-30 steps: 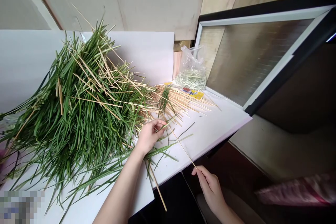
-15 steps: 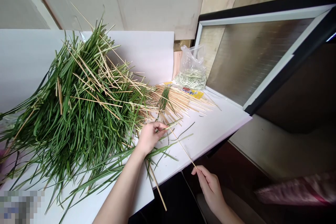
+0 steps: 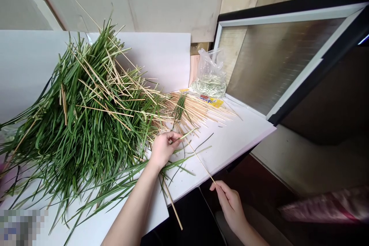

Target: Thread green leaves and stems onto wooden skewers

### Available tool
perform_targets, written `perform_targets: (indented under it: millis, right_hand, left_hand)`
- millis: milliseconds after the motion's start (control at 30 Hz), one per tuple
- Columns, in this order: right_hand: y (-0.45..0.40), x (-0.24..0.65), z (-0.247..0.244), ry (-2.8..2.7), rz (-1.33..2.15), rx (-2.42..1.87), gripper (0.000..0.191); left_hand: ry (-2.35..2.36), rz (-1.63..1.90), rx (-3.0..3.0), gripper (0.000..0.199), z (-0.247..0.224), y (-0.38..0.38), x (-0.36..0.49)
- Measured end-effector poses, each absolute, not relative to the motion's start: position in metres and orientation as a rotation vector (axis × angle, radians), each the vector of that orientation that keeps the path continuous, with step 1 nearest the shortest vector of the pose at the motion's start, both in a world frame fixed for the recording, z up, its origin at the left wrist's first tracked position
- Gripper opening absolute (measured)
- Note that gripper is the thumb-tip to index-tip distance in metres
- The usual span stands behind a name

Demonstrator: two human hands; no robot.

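Observation:
My left hand [image 3: 165, 147] is closed in a pinch on a garlic chive stalk [image 3: 189, 133], whose pale green end sticks out to the right past the fingertips. Lower right, over the table's front edge, my right hand [image 3: 230, 203] grips the near end of a thin bamboo skewer [image 3: 201, 162]. The skewer slants up and left, its far tip close to the chive at my left fingertips; whether it touches or pierces the stalk I cannot tell. A large heap of garlic chives [image 3: 95, 150] lies left of my left hand, with loose skewers scattered on top.
Many bamboo skewers [image 3: 196, 109] lie fanned out behind my left hand, a small green bundle [image 3: 180, 107] across them. A clear plastic bag [image 3: 211, 80] with pale green strips stands at the back. Beyond the white table's edge [image 3: 245, 141] is a framed panel [image 3: 282, 65].
The whole view has shifted very slightly. My left fingertips and the chive sit a little farther up and left of the skewer's tip. My right hand keeps its grip, almost unmoved.

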State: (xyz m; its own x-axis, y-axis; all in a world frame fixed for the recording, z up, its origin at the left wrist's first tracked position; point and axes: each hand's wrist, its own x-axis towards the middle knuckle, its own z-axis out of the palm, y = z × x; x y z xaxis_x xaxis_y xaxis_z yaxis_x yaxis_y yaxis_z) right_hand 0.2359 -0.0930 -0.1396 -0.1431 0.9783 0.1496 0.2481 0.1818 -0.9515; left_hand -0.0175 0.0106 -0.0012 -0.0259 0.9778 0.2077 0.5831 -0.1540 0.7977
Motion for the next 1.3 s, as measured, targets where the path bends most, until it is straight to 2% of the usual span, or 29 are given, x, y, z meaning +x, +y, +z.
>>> perform_targets:
  millis: [1300]
  right_hand:
    - [-0.096,0.234,-0.133,-1.531,1.101,-1.164,0.042]
  left_hand:
    - [1.696,1.086,1.802,0.013,-0.01,0.011,-0.008]
